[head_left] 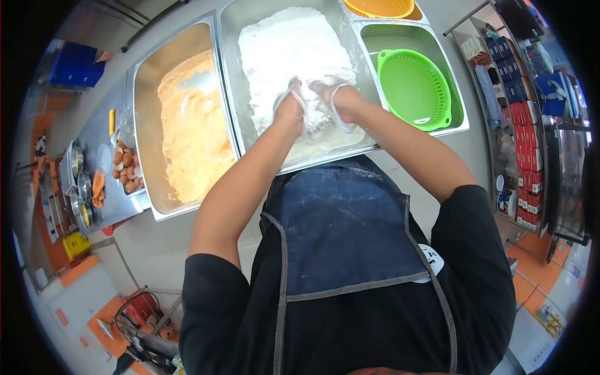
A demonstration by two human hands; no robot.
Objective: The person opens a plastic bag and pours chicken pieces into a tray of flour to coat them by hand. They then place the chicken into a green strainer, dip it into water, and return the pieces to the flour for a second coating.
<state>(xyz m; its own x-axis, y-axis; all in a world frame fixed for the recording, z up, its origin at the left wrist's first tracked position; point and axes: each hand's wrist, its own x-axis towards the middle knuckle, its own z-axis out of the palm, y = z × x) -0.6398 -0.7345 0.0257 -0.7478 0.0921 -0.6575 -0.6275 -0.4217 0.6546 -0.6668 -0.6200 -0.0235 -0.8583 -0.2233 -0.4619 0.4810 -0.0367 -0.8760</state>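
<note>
White flour [294,47] fills much of the middle metal pan [230,28]. Both my hands are in it near the pan's front, wearing thin clear plastic gloves. My left hand [291,107] presses into the flour, its fingers buried or blurred. Close beside it on the right is my right hand [337,101], also against the flour with its fingers smeared and partly covered. Whether either hand grips anything does not show. Loose clumps of flour lie between and below the two hands.
To the left, a second metal pan [145,81] holds orange-tinted flour [194,140]. A green basket [415,87] sits in a right-hand pan, below a yellow basket [381,6]. Several brown eggs [128,167] lie further left. A stocked shelf [500,69] stands right.
</note>
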